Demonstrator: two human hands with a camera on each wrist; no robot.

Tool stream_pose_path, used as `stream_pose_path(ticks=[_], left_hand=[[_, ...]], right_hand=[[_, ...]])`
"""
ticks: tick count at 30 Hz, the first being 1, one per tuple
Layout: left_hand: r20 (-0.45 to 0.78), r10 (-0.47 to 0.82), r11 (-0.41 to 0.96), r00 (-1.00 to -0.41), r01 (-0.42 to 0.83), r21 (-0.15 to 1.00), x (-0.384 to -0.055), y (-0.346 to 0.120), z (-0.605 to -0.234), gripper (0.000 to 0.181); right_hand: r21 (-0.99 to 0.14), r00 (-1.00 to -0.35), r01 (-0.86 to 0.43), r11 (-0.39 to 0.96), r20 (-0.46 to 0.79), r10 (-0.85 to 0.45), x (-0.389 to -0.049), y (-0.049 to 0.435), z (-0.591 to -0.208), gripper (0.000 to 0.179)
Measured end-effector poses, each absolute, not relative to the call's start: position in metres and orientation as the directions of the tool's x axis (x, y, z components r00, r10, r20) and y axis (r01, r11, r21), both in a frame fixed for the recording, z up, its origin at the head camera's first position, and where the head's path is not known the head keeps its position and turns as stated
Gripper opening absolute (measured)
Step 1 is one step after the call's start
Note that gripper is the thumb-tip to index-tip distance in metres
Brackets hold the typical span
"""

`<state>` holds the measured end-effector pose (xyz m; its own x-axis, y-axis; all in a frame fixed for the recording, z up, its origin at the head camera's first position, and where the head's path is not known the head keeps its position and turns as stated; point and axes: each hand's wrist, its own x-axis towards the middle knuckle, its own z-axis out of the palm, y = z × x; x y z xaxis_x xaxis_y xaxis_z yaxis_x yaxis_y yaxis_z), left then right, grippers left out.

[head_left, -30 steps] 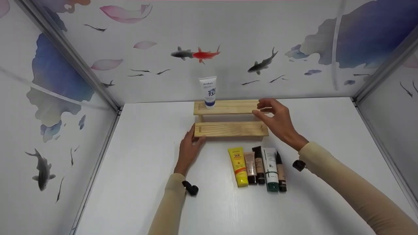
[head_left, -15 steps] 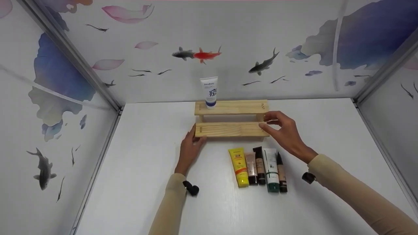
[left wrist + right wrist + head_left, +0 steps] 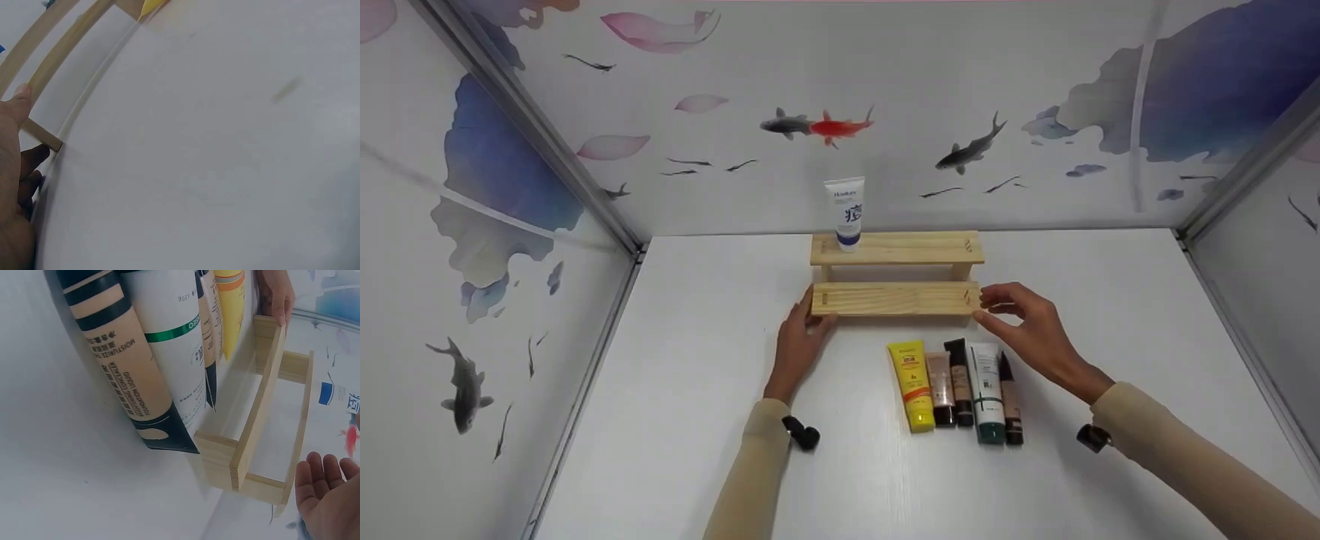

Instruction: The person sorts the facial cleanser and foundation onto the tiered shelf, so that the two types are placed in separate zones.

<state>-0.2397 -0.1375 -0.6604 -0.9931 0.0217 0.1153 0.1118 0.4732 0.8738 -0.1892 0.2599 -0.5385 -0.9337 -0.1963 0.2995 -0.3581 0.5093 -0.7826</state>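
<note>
1. At five o'clock from the central wooden rack [image 3: 896, 298], five tubes [image 3: 960, 382] lie side by side on the white table [image 3: 675, 420], a yellow tube [image 3: 913, 386] leftmost.
2. At eight o'clock, the left hand [image 3: 801, 346] grips the rack's left end, thumb on the lower board.
3. At four o'clock, the right hand [image 3: 1044, 337] is loosely bent, thumb and fingers apart, beside the rack; whether they touch it, I cannot tell.
4. At eleven o'clock, a white tube [image 3: 847, 211] stands cap down on the upper board.
</note>
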Motion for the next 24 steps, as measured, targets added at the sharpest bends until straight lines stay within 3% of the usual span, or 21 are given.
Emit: stream_pose_path(ticks=[9,24], left_hand=[[0.141,0.038,0.46,-0.989,0.142,0.876,-0.24,-0.139,-0.663,0.092],[0.149,0.048,0.449,-0.988,0.154,0.88,-0.242,-0.141,-0.665,0.092]], right_hand=[[-0.807,-0.963,-0.26,0.531,0.178,-0.201,-0.175,0.271,-0.543,0.039],[-0.804,-0.973,-0.214,0.555,0.124,-0.196,-0.154,0.294,-0.572,0.04]])
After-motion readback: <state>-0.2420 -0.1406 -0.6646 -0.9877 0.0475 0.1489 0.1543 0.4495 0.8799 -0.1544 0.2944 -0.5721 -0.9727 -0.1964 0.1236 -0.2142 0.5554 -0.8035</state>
